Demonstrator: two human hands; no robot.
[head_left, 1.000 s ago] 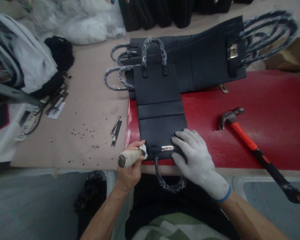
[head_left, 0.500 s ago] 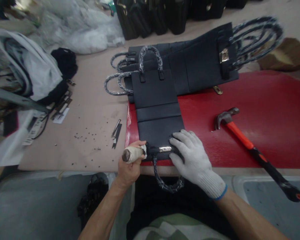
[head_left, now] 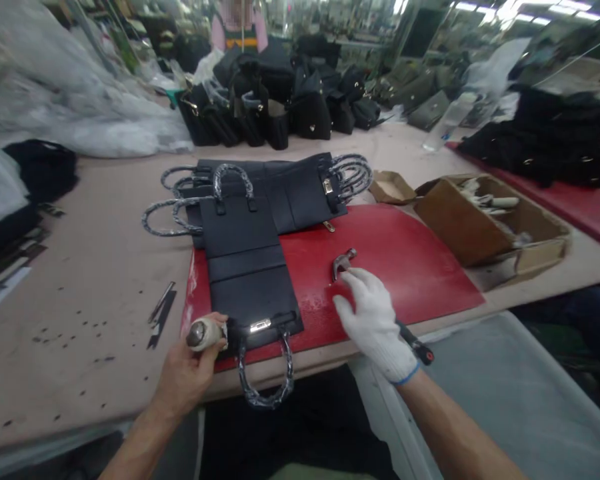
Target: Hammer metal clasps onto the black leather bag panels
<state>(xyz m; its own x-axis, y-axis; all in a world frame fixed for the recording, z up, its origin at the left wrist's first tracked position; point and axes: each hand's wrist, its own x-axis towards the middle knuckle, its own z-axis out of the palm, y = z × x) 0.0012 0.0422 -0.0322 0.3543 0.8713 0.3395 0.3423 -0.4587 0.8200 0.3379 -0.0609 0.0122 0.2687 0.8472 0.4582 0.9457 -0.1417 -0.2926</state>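
Note:
A flat black bag panel [head_left: 247, 280] lies on the red mat [head_left: 405, 267], its wrapped handle [head_left: 265, 380] hanging over the table edge. A small metal clasp [head_left: 260, 325] sits at the panel's near end. My left hand [head_left: 185, 373] is closed round a tape-wrapped tool [head_left: 203, 333] whose tip touches the panel beside the clasp. My gloved right hand [head_left: 375, 320] lies over the handle of a hammer [head_left: 343, 260] on the mat, fingers curled down round it. The hammer's steel head and black handle end show on either side of the glove.
More black bag panels [head_left: 290, 190] with wrapped handles are stacked behind. An open cardboard box [head_left: 460, 227] of small parts stands right, with a smaller box [head_left: 393, 187] beside it. Finished black bags [head_left: 280, 100] and a person [head_left: 240, 27] are at the back. Thin metal tools [head_left: 161, 313] lie left.
My right hand left the bag panel and moved right onto the hammer. My head lifted, bringing the far workshop into view. The left hand stayed at the clasp with its tool.

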